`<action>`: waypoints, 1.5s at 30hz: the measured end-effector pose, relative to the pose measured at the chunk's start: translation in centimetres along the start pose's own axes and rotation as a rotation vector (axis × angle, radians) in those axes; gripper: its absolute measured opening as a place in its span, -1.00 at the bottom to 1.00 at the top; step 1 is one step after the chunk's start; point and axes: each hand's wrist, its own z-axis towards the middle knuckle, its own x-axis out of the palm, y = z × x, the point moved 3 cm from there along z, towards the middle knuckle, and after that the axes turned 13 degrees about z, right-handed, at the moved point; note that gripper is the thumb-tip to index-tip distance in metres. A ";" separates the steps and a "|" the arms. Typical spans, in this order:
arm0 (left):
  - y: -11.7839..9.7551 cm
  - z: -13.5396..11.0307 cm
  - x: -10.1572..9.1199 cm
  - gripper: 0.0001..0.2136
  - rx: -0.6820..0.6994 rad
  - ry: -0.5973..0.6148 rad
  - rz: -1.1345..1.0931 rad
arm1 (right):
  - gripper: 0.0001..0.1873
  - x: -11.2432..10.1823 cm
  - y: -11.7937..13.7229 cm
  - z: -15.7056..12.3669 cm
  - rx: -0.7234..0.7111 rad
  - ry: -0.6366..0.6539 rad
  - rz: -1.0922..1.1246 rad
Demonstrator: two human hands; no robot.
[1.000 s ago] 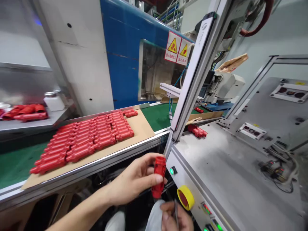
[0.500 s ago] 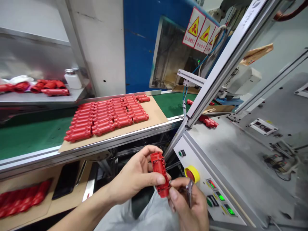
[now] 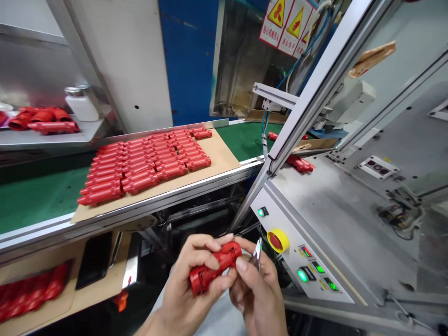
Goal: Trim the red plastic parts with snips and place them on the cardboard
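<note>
My left hand [image 3: 189, 280] grips a red moulded plastic part [image 3: 213, 268], which lies tilted across my fingers with a dark recess at its lower left end. My right hand [image 3: 255, 294] pinches small metal-tipped cutters [image 3: 258, 254], their tips pointing up. The fingers of that hand press against the part's upper right end. Many similar red parts [image 3: 140, 170] lie in close rows on a cardboard sheet [image 3: 219, 156] on the green conveyor belt [image 3: 45, 198], beyond my hands.
A yellow-ringed red emergency stop button [image 3: 278, 240] and a lit control panel [image 3: 315, 273] stand just right of my hands. An aluminium frame post [image 3: 315, 98] rises beyond them. Below the conveyor, a black phone [image 3: 94, 260] lies beside more red parts [image 3: 31, 291].
The red part has swung from nearly upright to lying tilted across my left hand. My right hand has risen beside it with the cutters, and the view has shifted.
</note>
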 end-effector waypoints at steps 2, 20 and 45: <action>-0.2 -0.4 0.2 -0.79 0.074 0.035 0.069 | -0.43 0.2 0.0 -0.1 0.022 -0.028 0.007; 0.5 -1.0 0.4 -0.68 0.255 0.017 0.150 | -0.48 -0.2 -0.3 0.4 -0.097 -0.005 -0.097; -0.2 -1.4 2.0 -0.58 0.142 -0.091 0.190 | -0.37 -0.2 5.9 -2.8 -0.876 0.096 -1.417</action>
